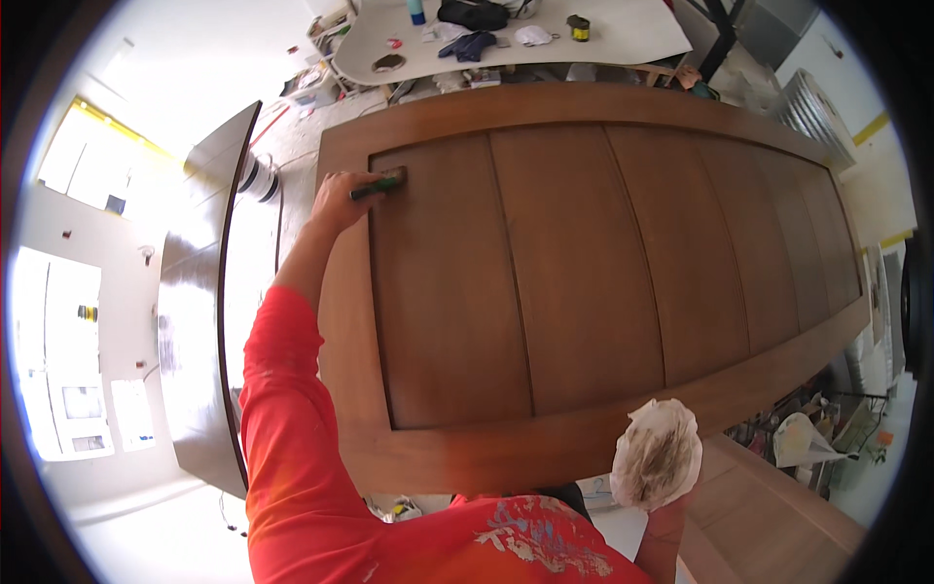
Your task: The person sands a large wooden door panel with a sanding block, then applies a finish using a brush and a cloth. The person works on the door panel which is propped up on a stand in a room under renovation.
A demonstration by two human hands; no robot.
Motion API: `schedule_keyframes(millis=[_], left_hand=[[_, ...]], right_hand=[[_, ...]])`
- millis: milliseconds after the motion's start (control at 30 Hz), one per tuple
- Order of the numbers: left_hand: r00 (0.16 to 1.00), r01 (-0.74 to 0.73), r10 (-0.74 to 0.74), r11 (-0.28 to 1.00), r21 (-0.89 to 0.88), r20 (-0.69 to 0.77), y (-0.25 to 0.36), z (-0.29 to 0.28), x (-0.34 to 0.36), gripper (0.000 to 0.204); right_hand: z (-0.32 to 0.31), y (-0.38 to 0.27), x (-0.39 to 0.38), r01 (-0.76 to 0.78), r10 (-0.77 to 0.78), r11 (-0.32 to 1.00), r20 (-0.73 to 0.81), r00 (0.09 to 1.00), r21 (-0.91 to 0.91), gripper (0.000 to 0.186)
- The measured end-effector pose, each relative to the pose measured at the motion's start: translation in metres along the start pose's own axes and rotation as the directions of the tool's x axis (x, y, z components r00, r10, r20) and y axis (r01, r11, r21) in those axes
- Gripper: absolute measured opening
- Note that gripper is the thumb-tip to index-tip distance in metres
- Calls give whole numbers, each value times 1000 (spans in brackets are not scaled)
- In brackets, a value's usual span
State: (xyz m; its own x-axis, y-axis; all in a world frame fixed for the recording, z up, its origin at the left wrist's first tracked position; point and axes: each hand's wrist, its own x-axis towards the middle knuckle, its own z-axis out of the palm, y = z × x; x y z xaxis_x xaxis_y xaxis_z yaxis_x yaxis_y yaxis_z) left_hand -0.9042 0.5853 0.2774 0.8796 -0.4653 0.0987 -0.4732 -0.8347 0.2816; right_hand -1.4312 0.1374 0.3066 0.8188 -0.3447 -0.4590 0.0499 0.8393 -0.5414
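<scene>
A large brown wooden door with a recessed, grooved panel lies in front of me. My left hand reaches to the panel's far left corner, its fingers closed on a paintbrush with a dark green handle. The bristles meet the panel's surface next to the raised frame. By the door's near edge, my right hand holds up a crumpled white rag with brown stains. The rag hides most of that hand's fingers.
A glossy dark door stands on the left. Behind the work, a white-covered table carries a small tin, dark cloths and a blue can. Another wooden panel lies at the lower right, beside cluttered shelving.
</scene>
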Motion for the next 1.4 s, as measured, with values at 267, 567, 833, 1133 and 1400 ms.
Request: schedule_keyframes(millis=[267, 567, 833, 1133, 1400], left_hand=[[887, -120, 136, 991, -65, 440, 128, -19, -296, 57], [973, -170, 161, 985, -41, -165, 73, -25, -34, 31], [958, -226, 228, 974, 32, -175, -4, 30, 51, 36], [896, -346, 372, 927, -143, 243, 178, -21, -265, 47], [956, -270, 279, 958, 97, -93, 87, -5, -9, 30]], right_hand=[[-16, -10, 27, -104, 101, 994, 99, 990, 29, 65], [10, -7, 25, 26, -22, 998, 60, 998, -64, 64], [-4, -8, 14, 0, -5, 998, -78, 997, -59, 62], [-16, 1, 32, -61, 72, 988, -71, 995, 139, 61], [-9, -4, 22, 47, -44, 999, -103, 994, 27, 65]])
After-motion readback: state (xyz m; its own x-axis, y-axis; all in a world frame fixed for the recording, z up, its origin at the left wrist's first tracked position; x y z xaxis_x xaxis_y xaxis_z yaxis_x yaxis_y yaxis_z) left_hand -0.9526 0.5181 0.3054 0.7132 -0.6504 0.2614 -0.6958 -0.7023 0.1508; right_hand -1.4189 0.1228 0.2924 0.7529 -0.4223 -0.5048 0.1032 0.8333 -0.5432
